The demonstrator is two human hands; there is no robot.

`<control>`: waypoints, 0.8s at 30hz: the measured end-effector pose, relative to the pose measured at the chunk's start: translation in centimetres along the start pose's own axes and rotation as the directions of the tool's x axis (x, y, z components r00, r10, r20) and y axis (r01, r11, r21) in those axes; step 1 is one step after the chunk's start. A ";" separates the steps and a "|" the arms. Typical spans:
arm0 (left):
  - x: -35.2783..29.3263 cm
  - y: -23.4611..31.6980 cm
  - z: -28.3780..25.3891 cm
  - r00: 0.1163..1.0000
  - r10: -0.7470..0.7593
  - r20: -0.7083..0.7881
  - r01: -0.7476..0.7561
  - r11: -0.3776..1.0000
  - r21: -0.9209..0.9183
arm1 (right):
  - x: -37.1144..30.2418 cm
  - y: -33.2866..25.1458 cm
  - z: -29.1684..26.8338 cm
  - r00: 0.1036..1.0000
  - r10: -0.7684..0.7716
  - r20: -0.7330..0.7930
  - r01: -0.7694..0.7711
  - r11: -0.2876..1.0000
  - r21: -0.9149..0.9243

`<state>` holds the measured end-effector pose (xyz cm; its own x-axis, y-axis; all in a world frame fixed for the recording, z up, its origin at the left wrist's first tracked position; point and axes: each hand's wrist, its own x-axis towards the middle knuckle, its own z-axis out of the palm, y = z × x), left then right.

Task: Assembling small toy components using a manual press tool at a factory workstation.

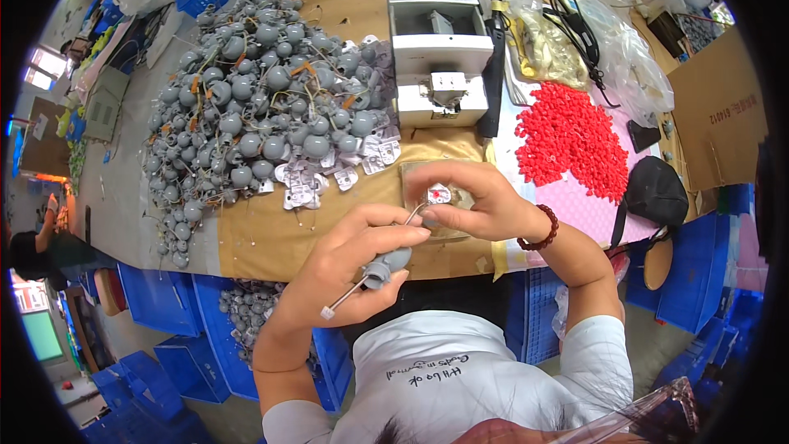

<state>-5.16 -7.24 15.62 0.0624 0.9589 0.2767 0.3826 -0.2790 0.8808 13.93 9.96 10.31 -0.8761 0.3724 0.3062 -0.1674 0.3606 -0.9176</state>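
In my left hand (349, 267), curled fingers hold a grey rounded plastic housing (386, 266). A thin cable with a small white connector (328, 312) sticks out of its lower side. From the housing's upper side a wire (415, 213) runs up to my right hand (481, 201). There, thumb and fingers pinch a small white plate-like part (438, 194) with a red piece in its middle. Both hands are nearly touching, above the table's front edge. Part of a flat pad under my right hand is covered by it.
A large heap of wired grey housings (255, 90) lies left, with white plastic parts (304, 185) along its edge. A white-grey bench machine (440, 57) stands ahead. Small red pieces (567, 140) are piled right, beside a black pouch (655, 191) and a cardboard box (719, 107). Blue crates (191, 366) stand below.
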 end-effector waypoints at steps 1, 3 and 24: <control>-0.3 -0.8 0.3 1.000 -0.001 0.000 0.001 1.000 -0.005 | -0.9 0.2 -0.2 0.976 0.200 0.084 -0.213 0.954 0.213; -0.8 -2.2 0.9 0.999 -0.031 0.024 0.032 0.999 -0.033 | -2.2 1.1 0.1 0.923 0.346 0.169 -0.376 0.714 0.591; -5.6 -10.5 5.6 0.996 0.023 0.088 -0.072 0.796 0.602 | -4.0 5.0 -1.3 0.919 0.357 0.168 -0.257 0.865 -0.432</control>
<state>-4.36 -9.41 2.67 0.1524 0.9529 0.2622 0.8544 -0.2604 0.4496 17.15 11.36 4.82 -0.9407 0.3272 -0.0891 0.2757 0.5850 -0.7627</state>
